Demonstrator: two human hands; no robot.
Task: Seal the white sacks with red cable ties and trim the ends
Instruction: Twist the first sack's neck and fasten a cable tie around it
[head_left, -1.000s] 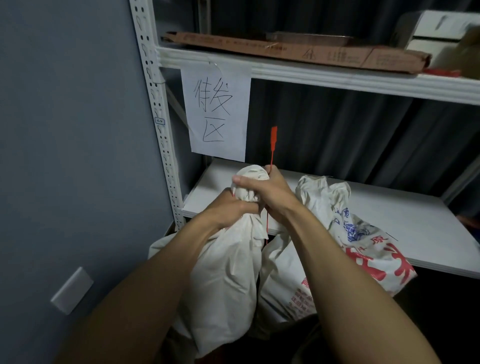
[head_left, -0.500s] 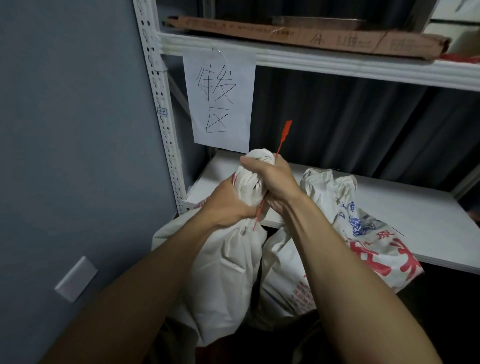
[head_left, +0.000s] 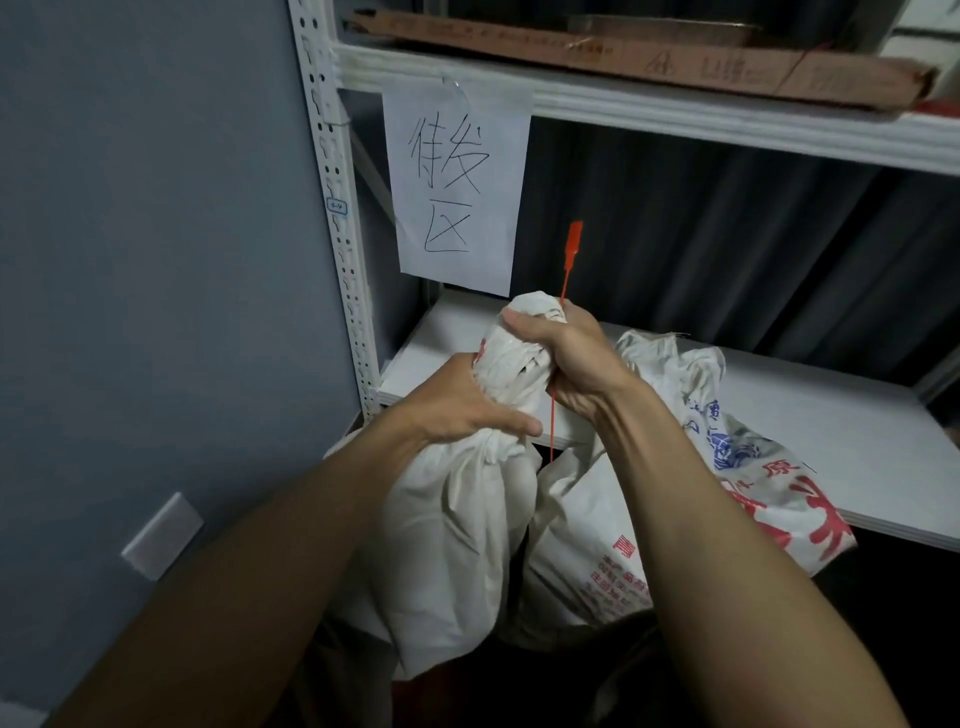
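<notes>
A plain white sack (head_left: 457, 545) stands in front of the shelf, its neck bunched and twisted. My left hand (head_left: 457, 410) grips the neck low down. My right hand (head_left: 566, 358) is closed around the top of the neck and also holds a red cable tie (head_left: 571, 249), whose flat head sticks up above the fist while its thin tail hangs down below it. To the right leans a second white sack (head_left: 675, 467) with red and blue print, its mouth gathered loosely.
A white metal rack has a lower shelf board (head_left: 857, 431) behind the sacks and an upper shelf (head_left: 727, 119) carrying a flat cardboard box (head_left: 649, 57). A handwritten paper sign (head_left: 457, 187) hangs from the upper shelf. The grey wall (head_left: 156, 260) is at left.
My view has shifted slightly. The red cable tie swung from leaning right back to nearly upright, and my right hand re-gripped the sack's neck a little higher.
</notes>
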